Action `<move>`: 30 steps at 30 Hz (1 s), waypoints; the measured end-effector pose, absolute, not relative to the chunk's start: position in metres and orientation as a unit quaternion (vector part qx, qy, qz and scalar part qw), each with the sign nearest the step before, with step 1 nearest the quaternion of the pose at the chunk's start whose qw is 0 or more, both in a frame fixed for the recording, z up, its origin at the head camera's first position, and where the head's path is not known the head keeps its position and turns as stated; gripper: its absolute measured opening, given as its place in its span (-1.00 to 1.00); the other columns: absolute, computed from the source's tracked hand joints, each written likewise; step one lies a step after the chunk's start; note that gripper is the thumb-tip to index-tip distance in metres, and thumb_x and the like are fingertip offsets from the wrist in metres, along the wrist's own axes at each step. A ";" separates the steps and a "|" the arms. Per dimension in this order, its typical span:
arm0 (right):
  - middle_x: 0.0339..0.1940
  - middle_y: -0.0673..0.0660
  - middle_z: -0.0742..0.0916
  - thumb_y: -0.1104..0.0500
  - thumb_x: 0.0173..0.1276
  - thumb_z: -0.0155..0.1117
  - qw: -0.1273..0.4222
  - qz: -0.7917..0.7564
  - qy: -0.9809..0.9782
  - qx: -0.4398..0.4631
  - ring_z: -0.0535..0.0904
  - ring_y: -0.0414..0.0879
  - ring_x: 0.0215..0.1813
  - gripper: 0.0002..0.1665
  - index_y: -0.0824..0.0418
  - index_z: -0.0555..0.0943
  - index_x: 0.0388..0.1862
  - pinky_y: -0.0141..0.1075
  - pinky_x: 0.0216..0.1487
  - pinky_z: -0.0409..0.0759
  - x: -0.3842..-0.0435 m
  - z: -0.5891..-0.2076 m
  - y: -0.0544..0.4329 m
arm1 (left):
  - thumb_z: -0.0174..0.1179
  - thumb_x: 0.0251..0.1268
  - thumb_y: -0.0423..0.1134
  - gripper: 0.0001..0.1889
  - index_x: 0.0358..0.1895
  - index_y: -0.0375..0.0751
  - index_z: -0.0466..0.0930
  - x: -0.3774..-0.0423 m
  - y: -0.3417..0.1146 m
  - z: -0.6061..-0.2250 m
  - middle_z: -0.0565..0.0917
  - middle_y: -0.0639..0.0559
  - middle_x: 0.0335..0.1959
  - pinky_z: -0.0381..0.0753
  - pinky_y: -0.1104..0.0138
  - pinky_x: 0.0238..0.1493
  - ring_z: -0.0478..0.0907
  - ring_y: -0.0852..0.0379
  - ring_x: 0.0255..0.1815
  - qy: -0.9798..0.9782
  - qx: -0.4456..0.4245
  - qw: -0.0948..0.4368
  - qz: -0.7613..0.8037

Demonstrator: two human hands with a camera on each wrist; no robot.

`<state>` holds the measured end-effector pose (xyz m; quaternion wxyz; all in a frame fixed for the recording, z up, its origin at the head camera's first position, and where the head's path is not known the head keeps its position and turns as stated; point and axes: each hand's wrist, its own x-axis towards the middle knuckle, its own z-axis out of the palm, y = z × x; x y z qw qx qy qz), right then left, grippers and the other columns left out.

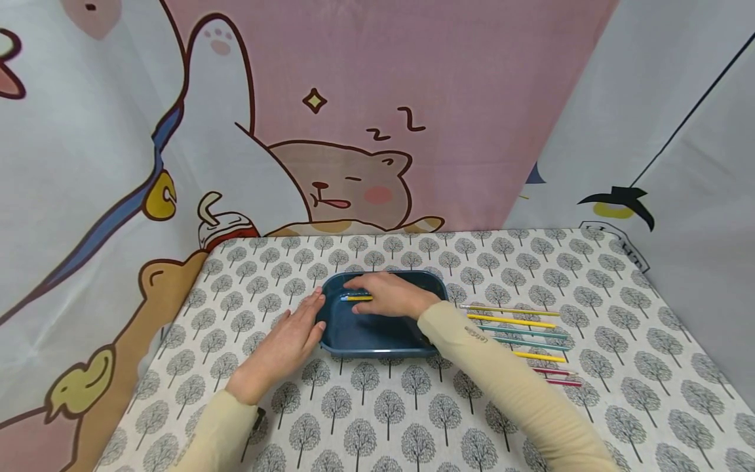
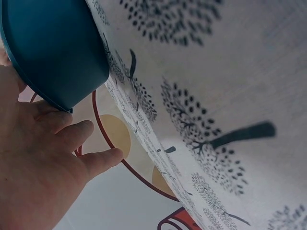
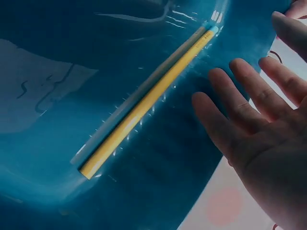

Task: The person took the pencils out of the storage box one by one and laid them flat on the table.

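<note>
A dark blue tray (image 1: pixel 377 341) stands on the cloth. My left hand (image 1: pixel 289 341) rests at its left rim, and the left wrist view shows fairly straight fingers (image 2: pixel 74 136) touching the tray's outer side. Inside the tray lies a yellow pencil (image 3: pixel 148 103) with a light blue end, a dull image of it alongside that looks like a reflection. My right hand (image 1: pixel 392 296) is over the tray, palm toward the pencil. In the right wrist view its fingers (image 3: pixel 247 100) are spread and apart from the pencil.
Right of the tray several pencils lie roughly parallel: yellow pencils (image 1: pixel 512 320), teal pencils (image 1: pixel 531 343) and red pencils (image 1: pixel 563 382), some partly behind the right sleeve (image 1: pixel 501 373). A tree-print cloth (image 1: pixel 366 419) covers the table. Behind it hangs a cartoon-print curtain (image 1: pixel 448 98).
</note>
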<state>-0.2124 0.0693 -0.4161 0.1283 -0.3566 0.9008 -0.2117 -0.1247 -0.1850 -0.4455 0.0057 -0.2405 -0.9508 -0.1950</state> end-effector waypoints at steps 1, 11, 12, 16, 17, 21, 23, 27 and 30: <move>0.44 0.06 0.60 -0.06 0.48 0.39 0.131 -0.211 0.902 -0.354 0.48 -0.06 0.45 -0.31 0.10 0.49 0.51 -0.11 0.52 0.37 -0.213 -0.417 0.069 | -0.07 0.71 -0.06 -0.39 0.63 -0.26 0.15 -0.125 -0.185 -0.446 0.06 -0.04 0.69 0.22 -0.32 0.47 0.13 -0.08 0.64 -0.951 -0.241 0.006 -0.195; 0.47 0.08 0.57 -0.03 0.47 0.40 0.157 -0.196 0.907 -0.338 0.45 -0.02 0.48 -0.30 0.10 0.48 0.52 -0.11 0.50 0.40 -0.213 -0.426 0.069 | -0.08 0.71 -0.05 -0.39 0.64 -0.25 0.15 -0.124 -0.186 -0.447 0.07 -0.04 0.69 0.22 -0.32 0.47 0.13 -0.08 0.64 -0.950 -0.241 0.009 -0.196; 0.46 0.08 0.57 -0.03 0.47 0.40 0.158 -0.192 0.907 -0.339 0.45 -0.02 0.47 -0.30 0.11 0.48 0.52 -0.12 0.50 0.40 -0.213 -0.427 0.068 | -0.08 0.71 -0.04 -0.39 0.64 -0.24 0.15 -0.124 -0.186 -0.447 0.07 -0.03 0.69 0.22 -0.32 0.47 0.13 -0.07 0.64 -0.951 -0.241 0.008 -0.195; 0.41 0.09 0.61 0.02 0.47 0.41 0.156 -0.175 0.908 -0.348 0.49 -0.03 0.43 -0.35 0.14 0.52 0.48 -0.13 0.47 0.43 -0.215 -0.431 0.066 | -0.08 0.71 -0.05 -0.40 0.63 -0.25 0.16 -0.124 -0.186 -0.448 0.08 -0.04 0.69 0.22 -0.31 0.48 0.14 -0.09 0.63 -0.951 -0.239 0.010 -0.197; 0.40 0.10 0.62 0.04 0.47 0.41 0.155 -0.170 0.908 -0.350 0.51 -0.02 0.41 -0.36 0.14 0.53 0.47 -0.13 0.46 0.44 -0.215 -0.432 0.065 | -0.08 0.71 -0.05 -0.40 0.63 -0.25 0.16 -0.125 -0.186 -0.448 0.08 -0.04 0.69 0.22 -0.31 0.48 0.15 -0.09 0.63 -0.951 -0.239 0.011 -0.196; 0.33 0.10 0.66 0.08 0.48 0.40 0.151 -0.154 0.910 -0.355 0.56 -0.02 0.34 -0.43 0.15 0.58 0.43 -0.13 0.41 0.50 -0.214 -0.433 0.064 | -0.08 0.71 -0.06 -0.40 0.63 -0.26 0.16 -0.125 -0.185 -0.448 0.08 -0.05 0.69 0.22 -0.31 0.48 0.15 -0.09 0.63 -0.951 -0.238 0.011 -0.198; 0.29 0.10 0.68 0.10 0.48 0.40 0.149 -0.145 0.911 -0.357 0.58 -0.02 0.30 -0.45 0.15 0.60 0.41 -0.14 0.38 0.52 -0.214 -0.434 0.063 | -0.08 0.71 -0.06 -0.40 0.63 -0.26 0.16 -0.125 -0.185 -0.448 0.08 -0.05 0.69 0.22 -0.31 0.48 0.14 -0.09 0.63 -0.951 -0.238 0.010 -0.197; 0.19 0.08 0.70 0.12 0.47 0.41 0.139 -0.129 0.911 -0.365 0.61 -0.06 0.19 -0.49 0.13 0.63 0.37 -0.17 0.30 0.56 -0.213 -0.436 0.062 | -0.08 0.71 -0.05 -0.40 0.63 -0.25 0.16 -0.125 -0.185 -0.448 0.08 -0.04 0.69 0.22 -0.31 0.48 0.15 -0.09 0.63 -0.952 -0.238 0.010 -0.194; 0.10 0.07 0.70 0.15 0.46 0.42 0.134 -0.130 0.910 -0.369 0.61 -0.09 0.08 -0.51 0.13 0.65 0.34 -0.19 0.21 0.60 -0.213 -0.438 0.062 | -0.06 0.70 -0.05 -0.39 0.63 -0.25 0.17 -0.126 -0.185 -0.448 0.08 -0.04 0.69 0.22 -0.31 0.48 0.15 -0.10 0.63 -0.952 -0.237 0.011 -0.194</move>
